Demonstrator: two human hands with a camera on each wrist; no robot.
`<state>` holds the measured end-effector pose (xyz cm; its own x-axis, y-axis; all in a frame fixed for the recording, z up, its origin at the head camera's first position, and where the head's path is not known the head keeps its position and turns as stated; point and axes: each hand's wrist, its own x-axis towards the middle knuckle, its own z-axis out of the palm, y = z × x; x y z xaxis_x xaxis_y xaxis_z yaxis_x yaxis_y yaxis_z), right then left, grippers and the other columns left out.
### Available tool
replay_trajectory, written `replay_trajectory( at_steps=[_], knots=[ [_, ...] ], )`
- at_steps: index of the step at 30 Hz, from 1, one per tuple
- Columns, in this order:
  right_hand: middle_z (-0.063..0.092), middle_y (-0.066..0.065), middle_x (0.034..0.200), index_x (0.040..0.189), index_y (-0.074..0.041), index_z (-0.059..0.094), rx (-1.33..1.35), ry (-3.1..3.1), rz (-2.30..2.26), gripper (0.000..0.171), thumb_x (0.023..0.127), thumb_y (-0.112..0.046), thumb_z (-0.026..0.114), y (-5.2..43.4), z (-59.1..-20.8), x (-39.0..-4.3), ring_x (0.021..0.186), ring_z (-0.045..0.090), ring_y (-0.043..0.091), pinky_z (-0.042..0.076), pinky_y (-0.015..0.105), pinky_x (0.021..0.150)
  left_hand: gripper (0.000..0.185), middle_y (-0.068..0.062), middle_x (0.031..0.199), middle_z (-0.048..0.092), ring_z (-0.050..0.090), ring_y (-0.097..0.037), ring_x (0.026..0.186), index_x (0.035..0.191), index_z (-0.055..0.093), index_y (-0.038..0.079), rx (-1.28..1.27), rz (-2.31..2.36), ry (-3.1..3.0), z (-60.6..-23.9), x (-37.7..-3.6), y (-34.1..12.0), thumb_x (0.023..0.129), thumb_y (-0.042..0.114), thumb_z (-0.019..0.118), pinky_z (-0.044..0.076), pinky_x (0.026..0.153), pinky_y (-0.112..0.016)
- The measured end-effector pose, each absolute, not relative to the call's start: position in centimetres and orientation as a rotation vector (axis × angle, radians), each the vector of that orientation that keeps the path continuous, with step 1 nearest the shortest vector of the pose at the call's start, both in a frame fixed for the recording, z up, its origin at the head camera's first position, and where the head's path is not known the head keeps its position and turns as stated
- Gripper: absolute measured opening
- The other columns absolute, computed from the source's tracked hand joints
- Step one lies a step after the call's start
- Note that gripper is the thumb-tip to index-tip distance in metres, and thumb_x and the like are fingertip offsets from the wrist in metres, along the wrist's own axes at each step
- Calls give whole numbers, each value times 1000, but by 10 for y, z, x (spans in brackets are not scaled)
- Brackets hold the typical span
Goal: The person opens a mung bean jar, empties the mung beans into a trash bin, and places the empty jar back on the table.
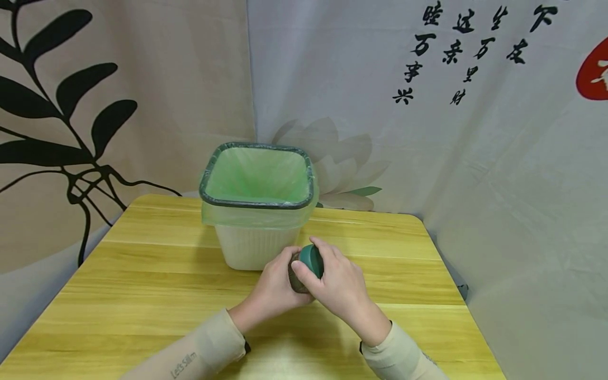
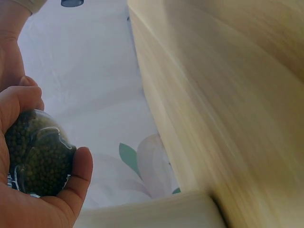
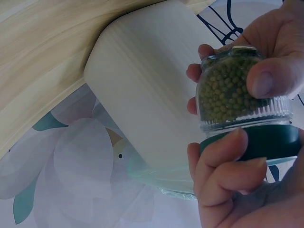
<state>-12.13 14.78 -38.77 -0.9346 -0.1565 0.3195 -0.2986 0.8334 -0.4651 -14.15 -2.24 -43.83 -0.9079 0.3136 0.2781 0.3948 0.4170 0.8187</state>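
Note:
A small clear jar (image 3: 228, 92) of green beans with a dark green lid (image 1: 311, 259) is held above the table, in front of the bin. My left hand (image 1: 280, 287) grips the jar's glass body, its fingers curled round the side. With my right hand (image 1: 339, 279) I grip the lid, thumb on one side and fingers on the other. In the left wrist view the jar's base (image 2: 47, 159) faces the camera, and the lid is hidden there. The right wrist view has the lid sitting on the jar.
Behind my hands a pale ribbed bin (image 1: 256, 245) stands on the wooden table (image 1: 157, 295), lined with a green plastic bag (image 1: 258, 177) under a dark rim. Printed cloth (image 1: 499, 148) hangs behind and to the right of the table.

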Motion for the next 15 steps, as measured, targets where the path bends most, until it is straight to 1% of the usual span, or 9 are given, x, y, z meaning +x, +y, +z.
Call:
replay_trajectory(
  at_steps=[5,15],
  knots=[
    [74,10,130,151,-22,59,343,-2739,754,67,99,-64,62,147,-387,-121,97,74,27,59,44,71,86,-2,130,68,69,-19,110,144,53,12,-591,-1596,-2572,-441,-140,-21,70,20,97,60,91,-37],
    [73,11,134,150,-21,60,340,-2720,748,68,98,-65,63,147,-387,-120,101,76,29,60,46,71,86,-4,130,69,70,-21,111,144,54,14,-557,-1652,-2525,-445,-137,-20,71,23,98,60,91,-40]
  ],
)
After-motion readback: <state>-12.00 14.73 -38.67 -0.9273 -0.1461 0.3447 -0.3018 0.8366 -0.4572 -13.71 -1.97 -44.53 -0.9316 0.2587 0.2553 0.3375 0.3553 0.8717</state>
